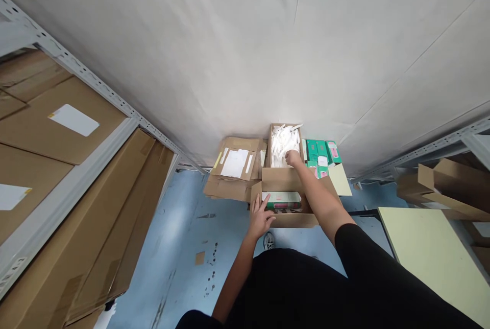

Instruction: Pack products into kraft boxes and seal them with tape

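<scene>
Nearest the body is set the big carton [294,220], flaps spread. Just beyond it, a narrower box [270,150] is placed, long axis apparently pointing away from the body; white pieces [281,140] are heaped in it. To its R, green boxes [312,149] are grouped. In the carton, a green-and-white box [285,197] is laid crosswise, L–R. The L hand [261,219] is rested at its L end, fingers spread. The pieces are met by the nearer R hand [293,158], fingers curled; whether a pc is grasped can't be told. No brand/label text can be read.
</scene>
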Action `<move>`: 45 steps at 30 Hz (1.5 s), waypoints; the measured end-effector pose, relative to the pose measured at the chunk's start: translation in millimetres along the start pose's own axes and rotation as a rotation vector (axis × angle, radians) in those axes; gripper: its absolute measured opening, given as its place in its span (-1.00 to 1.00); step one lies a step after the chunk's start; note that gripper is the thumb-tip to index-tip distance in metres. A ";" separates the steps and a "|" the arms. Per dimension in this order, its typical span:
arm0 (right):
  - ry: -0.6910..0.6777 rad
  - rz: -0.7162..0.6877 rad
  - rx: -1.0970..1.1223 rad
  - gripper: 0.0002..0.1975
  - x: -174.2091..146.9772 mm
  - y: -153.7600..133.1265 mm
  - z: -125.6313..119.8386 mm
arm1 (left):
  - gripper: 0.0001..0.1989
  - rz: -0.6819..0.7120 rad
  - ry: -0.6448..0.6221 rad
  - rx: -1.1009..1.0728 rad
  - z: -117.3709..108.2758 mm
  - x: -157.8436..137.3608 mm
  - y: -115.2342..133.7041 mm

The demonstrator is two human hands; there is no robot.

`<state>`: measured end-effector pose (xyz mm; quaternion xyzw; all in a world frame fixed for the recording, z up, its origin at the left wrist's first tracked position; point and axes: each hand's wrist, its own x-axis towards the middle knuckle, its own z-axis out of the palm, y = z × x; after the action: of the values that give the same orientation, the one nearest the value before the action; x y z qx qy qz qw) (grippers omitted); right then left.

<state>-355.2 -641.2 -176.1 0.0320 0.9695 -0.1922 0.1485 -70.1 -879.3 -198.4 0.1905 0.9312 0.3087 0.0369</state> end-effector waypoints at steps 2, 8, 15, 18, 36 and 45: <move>0.041 -0.014 0.022 -0.58 -6.8 3.0 -8.7 | -0.92 -0.002 0.004 -0.003 -1.0 1.5 0.5; 0.200 -0.086 0.088 -0.57 -33.2 13.2 -28.4 | -0.91 0.005 0.014 -0.004 -3.6 4.0 2.3; 0.234 -0.128 0.113 -0.37 -42.0 16.2 -34.5 | -0.89 0.022 0.058 0.004 -4.3 4.2 7.4; 0.108 -0.163 0.027 -0.48 -27.9 2.6 -34.3 | -0.90 0.022 0.064 0.009 -5.3 7.2 6.8; 0.096 -0.076 -0.113 -0.73 15.9 -18.3 -28.0 | -0.92 0.015 0.023 -0.009 -6.2 21.5 4.1; 0.385 -0.417 0.227 -0.76 -124.6 28.3 -39.4 | -0.88 0.036 0.063 -0.011 -3.1 13.9 8.3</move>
<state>-243.9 -600.6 -114.2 -0.1153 0.9378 -0.3162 -0.0849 -80.8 -869.7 -190.4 0.1974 0.9265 0.3204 0.0030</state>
